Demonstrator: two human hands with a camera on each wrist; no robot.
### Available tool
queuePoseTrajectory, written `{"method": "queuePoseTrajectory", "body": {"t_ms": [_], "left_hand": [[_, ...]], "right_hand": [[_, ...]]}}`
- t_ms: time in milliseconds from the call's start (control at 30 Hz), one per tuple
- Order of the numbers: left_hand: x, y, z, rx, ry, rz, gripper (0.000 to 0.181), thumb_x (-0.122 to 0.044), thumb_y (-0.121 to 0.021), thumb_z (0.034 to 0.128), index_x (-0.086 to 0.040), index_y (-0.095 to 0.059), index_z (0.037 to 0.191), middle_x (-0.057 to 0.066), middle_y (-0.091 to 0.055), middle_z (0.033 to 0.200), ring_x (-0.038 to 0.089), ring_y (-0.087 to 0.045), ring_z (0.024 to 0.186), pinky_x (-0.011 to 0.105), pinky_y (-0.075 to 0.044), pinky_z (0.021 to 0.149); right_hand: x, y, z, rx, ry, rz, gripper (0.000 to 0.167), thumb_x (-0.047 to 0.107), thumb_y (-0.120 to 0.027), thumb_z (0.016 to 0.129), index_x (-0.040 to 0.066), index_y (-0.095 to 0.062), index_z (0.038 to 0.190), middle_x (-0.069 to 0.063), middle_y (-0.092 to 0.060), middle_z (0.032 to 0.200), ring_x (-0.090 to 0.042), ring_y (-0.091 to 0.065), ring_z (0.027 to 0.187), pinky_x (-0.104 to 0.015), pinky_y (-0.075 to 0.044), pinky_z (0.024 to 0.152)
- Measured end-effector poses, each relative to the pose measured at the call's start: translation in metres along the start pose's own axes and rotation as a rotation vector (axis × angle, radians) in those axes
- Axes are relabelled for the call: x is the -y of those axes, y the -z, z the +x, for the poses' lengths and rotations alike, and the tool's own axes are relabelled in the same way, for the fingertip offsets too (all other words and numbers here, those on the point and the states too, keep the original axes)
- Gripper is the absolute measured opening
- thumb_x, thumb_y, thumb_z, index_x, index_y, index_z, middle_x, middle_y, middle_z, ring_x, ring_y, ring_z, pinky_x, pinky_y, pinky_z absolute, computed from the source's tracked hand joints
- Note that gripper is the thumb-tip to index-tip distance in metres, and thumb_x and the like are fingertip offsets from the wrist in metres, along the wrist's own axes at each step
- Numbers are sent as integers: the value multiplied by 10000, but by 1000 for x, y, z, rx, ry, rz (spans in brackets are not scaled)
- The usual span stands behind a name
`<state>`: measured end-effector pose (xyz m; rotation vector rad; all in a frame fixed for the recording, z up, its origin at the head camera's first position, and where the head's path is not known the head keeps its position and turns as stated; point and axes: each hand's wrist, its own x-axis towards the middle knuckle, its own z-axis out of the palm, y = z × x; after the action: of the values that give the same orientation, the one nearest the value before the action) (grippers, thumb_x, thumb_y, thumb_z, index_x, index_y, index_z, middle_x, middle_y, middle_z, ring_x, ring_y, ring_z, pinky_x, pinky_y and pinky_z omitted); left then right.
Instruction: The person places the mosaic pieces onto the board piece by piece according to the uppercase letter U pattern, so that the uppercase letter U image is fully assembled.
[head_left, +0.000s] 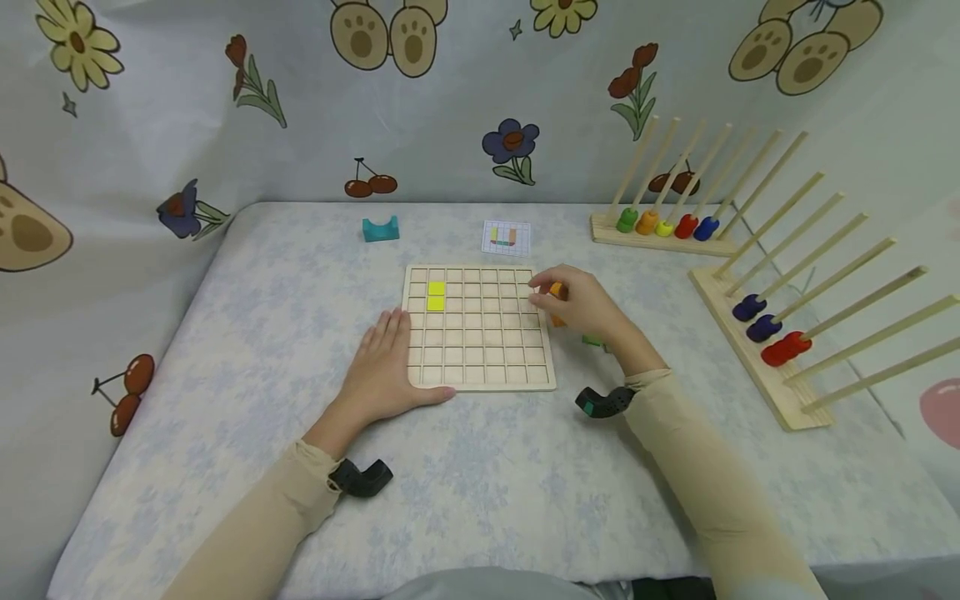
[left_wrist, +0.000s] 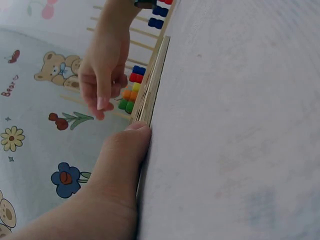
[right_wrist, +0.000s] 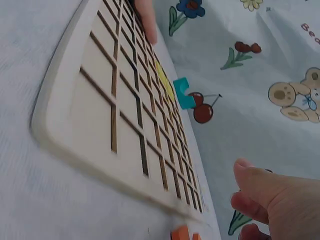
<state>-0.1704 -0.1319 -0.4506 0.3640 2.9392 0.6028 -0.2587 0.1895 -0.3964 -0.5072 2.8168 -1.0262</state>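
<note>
A pale wooden grid board [head_left: 491,337] lies on the table with two yellow squares [head_left: 436,303] side by side in its upper left cells. My left hand [head_left: 378,367] rests along the board's left edge, fingers straight and thumb spread by the front edge. Over the board's right edge hovers my right hand [head_left: 581,304], fingers loosely bent, with no piece visible between thumb and fingers. Orange pieces [head_left: 558,321] lie just beneath it, partly hidden by the hand. Green pieces [head_left: 592,341] show under the right wrist.
Behind the board lie a small grid card [head_left: 506,238] with a coloured pattern and a teal curved block [head_left: 381,230]. Two wooden peg racks with coloured beads stand at the right, one at the back [head_left: 660,239] and one nearer [head_left: 780,392].
</note>
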Motion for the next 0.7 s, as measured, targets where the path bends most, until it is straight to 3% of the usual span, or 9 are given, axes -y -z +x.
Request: {"method": "queuePoseTrajectory", "body": {"t_ms": [233,400,700], "left_hand": [[1,-1,0,-7,-6,5,1440,-944,-538,633,-18,14,1588,167,17,1675,296,44,1561,502,-47,1260],[1,-1,1,-10,-8,15,1436,-938,-541,640,-14,14,1587,173,15,1674,301,41,1561,503,-48,1260],[1,-2,1,-10,-5,17,1439,-923,-569,636,-13,12,1587,172,15,1674,301,43,1561,497,-36,1261]], "right_hand": [[-47,27,-27,-82,-120,-32,293,312,-669,958,140,-688,1195,-63,-634,1073,-246,-482,808,-340,-422,636],[-71,39,-43,-105,-225,-57,329,373,-649,963,136,-679,1188,-87,-620,1104,-254,-469,882,-345,-414,672],[-98,43,-59,-136,-245,-80,375,436,-644,951,125,-687,1157,-96,-632,1085,-238,-509,895,-339,-415,737]]}}
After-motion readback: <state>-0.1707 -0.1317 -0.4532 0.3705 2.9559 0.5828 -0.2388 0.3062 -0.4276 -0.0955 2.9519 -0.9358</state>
